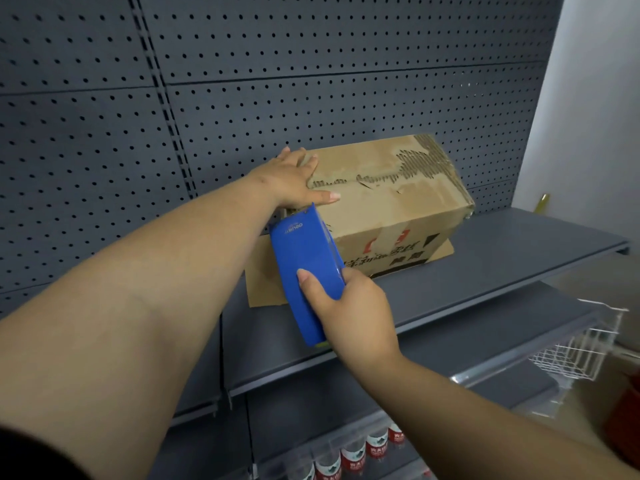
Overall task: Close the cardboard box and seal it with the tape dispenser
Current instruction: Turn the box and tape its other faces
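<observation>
A worn brown cardboard box (391, 199) lies on a grey shelf (502, 268), its top flaps down and the seam torn and ragged. My left hand (296, 178) presses flat on the left end of the top, fingers straight. My right hand (349, 306) grips a blue tape dispenser (304, 268) by its lower part. The dispenser's upper tip touches the box's near top edge, just under my left thumb. A loose flap of cardboard sticks out from under the box on the shelf.
A grey pegboard wall (277, 81) backs the shelf. Lower shelves hold bottles with red labels (353, 455). A white wire basket (581, 351) hangs at the right, next to a red object at the frame edge. A white wall stands at the far right.
</observation>
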